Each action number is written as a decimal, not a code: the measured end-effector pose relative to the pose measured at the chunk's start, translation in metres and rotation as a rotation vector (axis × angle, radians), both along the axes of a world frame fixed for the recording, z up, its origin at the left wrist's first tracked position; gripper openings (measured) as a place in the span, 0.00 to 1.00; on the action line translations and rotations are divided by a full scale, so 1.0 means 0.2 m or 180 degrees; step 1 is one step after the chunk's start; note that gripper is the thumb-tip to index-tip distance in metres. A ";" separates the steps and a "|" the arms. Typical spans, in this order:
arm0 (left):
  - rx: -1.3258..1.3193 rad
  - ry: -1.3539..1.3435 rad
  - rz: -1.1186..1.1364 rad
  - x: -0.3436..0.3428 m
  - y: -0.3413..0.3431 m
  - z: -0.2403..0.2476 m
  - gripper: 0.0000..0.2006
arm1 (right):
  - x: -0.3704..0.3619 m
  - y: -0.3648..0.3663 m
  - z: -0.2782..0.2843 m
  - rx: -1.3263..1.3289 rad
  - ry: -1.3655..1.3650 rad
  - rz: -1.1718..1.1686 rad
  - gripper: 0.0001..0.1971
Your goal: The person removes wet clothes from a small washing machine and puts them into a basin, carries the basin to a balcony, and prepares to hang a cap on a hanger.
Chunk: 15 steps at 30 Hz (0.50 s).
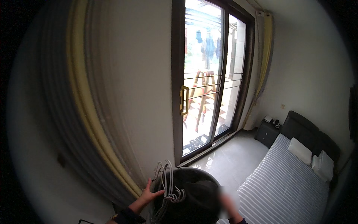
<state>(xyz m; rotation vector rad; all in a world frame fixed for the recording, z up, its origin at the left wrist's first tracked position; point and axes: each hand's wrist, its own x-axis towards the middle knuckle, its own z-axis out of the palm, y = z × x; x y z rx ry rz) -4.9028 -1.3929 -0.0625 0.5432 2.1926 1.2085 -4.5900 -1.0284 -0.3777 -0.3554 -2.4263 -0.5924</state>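
Hanging at the far left, a grey curtain with a yellow band runs down the pale wall. Next comes the left hand, holding the left rim of a round tub, its thumb spread from the forefinger. Just beside the thumb, a bunch of pale hangers leans at the tub's left edge, some rising past the rim, several hooks curving over the dark cloth that fills much of the tub. Beyond it, a dark-framed sliding door with a gold handle looks out on a stepladder and hanging clothes. At the tub's right edge is the right hand, blurred, so I cannot tell how its fingers are set. Farther right come the grey floor, a tied curtain, a dark nightstand and a striped bed, with pale pillows near its headboard edge.
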 end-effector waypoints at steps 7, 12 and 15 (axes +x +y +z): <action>-0.0056 -0.0030 -0.0624 -0.72 0.62 -0.12 0.67 | -0.28 0.17 0.23 0.3671 -0.0778 -0.2021 0.20; 0.0015 -0.0150 -0.0953 -0.95 1.23 -0.09 0.67 | -0.40 0.51 0.14 0.1098 -0.0601 -0.1403 0.16; 0.0265 0.0075 -0.0849 -1.16 1.41 -0.06 0.67 | -0.74 0.60 0.39 -0.1195 -0.0243 -0.1197 0.13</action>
